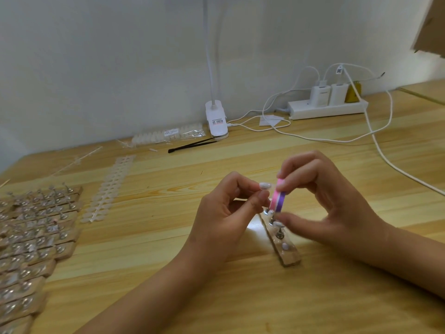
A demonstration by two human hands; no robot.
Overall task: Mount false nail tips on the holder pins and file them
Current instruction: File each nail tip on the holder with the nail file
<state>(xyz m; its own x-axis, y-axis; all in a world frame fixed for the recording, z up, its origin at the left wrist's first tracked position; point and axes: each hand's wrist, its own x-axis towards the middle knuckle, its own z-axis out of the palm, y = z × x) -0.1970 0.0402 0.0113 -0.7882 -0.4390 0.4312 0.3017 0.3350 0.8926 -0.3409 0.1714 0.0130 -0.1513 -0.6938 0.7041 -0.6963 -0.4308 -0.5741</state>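
Head cam, only view I've got. The false nail tip [265, 185] is up in the air over the table [240, 297], right between the two hands. The left hand [224, 210] has it pinched at thumb and forefinger, with the other fingers curled in underneath. I can't tell if the tip is sitting on a loose pin or being held bare.

The right hand [325, 201] holds a little pink and purple file [278, 198] nearly upright, fingers curled over its top end and the thumb under its bottom end. The file's face is right up against the tip, touching or a hair off; too blurry to call.

Directly below the file, the holder strip [285, 249] lies flat on the table, running toward the camera, with its pins [279, 232] sticking up. One pin near the right thumb carries a white tip [278, 223].

Off to the left there's a big pile of holders [31, 237], and beside that a strip of unused tips [108, 189]. Further back are a bag of tips [166, 136], black tweezers [192, 145], a clip lamp [216, 121] and a power strip [327, 109] with white cables trailing.
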